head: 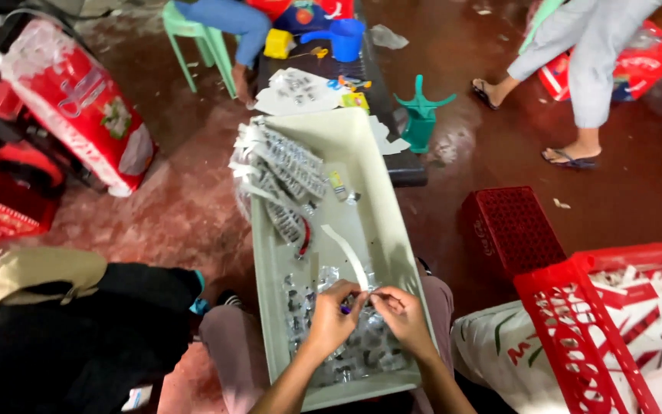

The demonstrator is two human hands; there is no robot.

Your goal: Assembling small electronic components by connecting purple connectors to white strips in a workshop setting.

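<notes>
**Both hands pinch a small item over a tray balanced on the lap**

Left hand [332, 318] and right hand [401, 313] meet above the near end of a long pale tray [392, 230]. Fingertips of both are drawn together on one small piece [349, 307], a purple speck showing between them; what it is I cannot tell at this size. A white strip [346, 253] curves up and away from the pinch point toward the tray's middle, seemingly attached to or trailing from what is held.

The tray lies lengthwise across the person's knees, so loose bits fall inside its walls rather than to the floor. Directly under the hands sits a scatter of small clear sachets [346, 353]. At the far end, bundled strips of sachets [281, 176] are stacked against the left wall, apart from the loose ones, which reads as sorted versus unsorted.

A red crate [576, 337] holding red-and-white packets stands just right of the knee, within arm's reach. A second red crate [511, 226] lies beyond it. Past the tray, a low dark bench [404, 165] carries papers and a blue jug [346, 38]. Another person's sandalled feet [568, 157] are well apart, upper right.
</notes>
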